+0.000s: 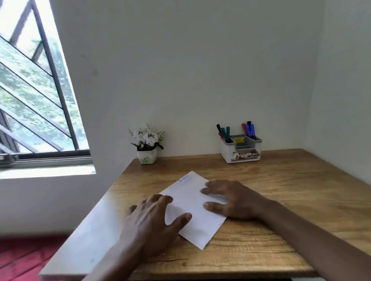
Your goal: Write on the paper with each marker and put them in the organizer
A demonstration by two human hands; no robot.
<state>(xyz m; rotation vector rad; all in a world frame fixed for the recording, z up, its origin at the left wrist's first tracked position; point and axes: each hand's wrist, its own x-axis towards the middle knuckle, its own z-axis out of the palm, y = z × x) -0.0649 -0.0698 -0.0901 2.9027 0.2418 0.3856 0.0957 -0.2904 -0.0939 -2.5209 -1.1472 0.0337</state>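
**Window** (pixel 24 85): barred, set in the wall at the far left, well apart from the work.

**Table** (pixel 281 199): wooden top, pushed into the corner of the room. Everything below is borne on it.

**Paper** (pixel 190 202): white sheet, laid flat at the middle of the table and turned askew. Its long axis runs from the far corner towards the near edge, slanting slightly right. A small patch of blue writing is seen at the far corner. No other colour can be made out.

**Left hand** (pixel 150 225): laid on the left edge of the paper, fingers spread and relaxed, thumb resting on the sheet. Nothing is grasped.

**Right hand** (pixel 234 200): laid flat on the right part of the paper, fingers straight and pointing left across it. Nothing is grasped.

**Flower pot** (pixel 147 156): white, with white blooms, set against the back wall beyond the left hand.

**Organizer** (pixel 241 153): white, compartmented, set against the back wall. It lies ahead and to the right of the right hand, well apart from both hands.

**Markers** (pixel 249 129): stood in the organizer's two end compartments, caps up, long axes near upright and leaning a little. Dark and green ones are held on the left, red and blue on the right. None is seen lying on the table.

**Note:** the right hand is judged the nearer to the markers. A forward reach, with a grasp from above along the upright barrel, would be called for.
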